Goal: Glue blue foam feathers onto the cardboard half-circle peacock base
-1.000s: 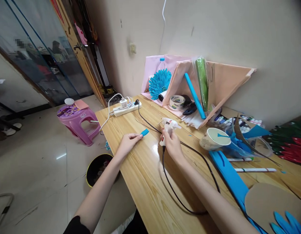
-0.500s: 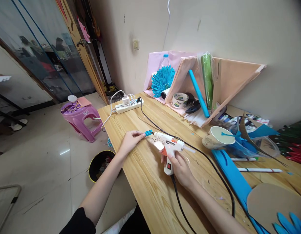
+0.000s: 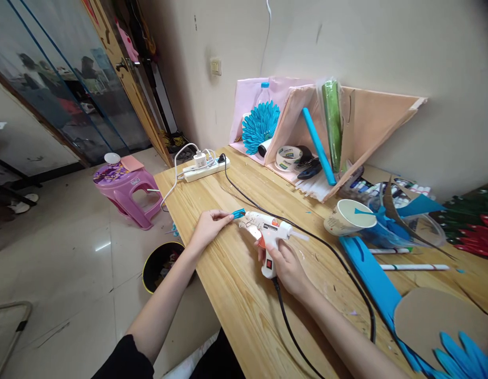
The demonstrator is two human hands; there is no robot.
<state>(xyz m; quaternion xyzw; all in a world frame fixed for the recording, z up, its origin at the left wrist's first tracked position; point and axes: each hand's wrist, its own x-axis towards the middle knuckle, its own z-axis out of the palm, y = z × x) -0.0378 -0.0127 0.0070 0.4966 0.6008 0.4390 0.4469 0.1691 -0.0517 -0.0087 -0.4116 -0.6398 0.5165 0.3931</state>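
Between the thumb and fingers of my left hand (image 3: 209,229) is a small blue paper piece (image 3: 239,213), held over the left side of the wooden table (image 3: 244,305). My right hand (image 3: 288,266) grips a white hot glue gun (image 3: 272,227) by its handle, fingers at the orange trigger. The gun's nozzle points left and meets or nearly meets the blue piece; whether they touch I cannot tell. A clear glue stick (image 3: 300,236) sticks out of the gun's back end, and a black cord runs down from its handle.
A power strip (image 3: 206,170) lies at the far table corner. Pink dividers (image 3: 370,123) hold a blue paper flower (image 3: 261,128) and tape (image 3: 288,158). At right are a paper cup (image 3: 348,217), blue sheets (image 3: 370,279) and a cardboard disc (image 3: 433,318). A bin (image 3: 152,268) and pink stool (image 3: 127,192) stand left.
The view has shifted slightly, so everything sits a little further left. My hands keep the same hold, with the glue gun's nozzle still at the blue paper piece.
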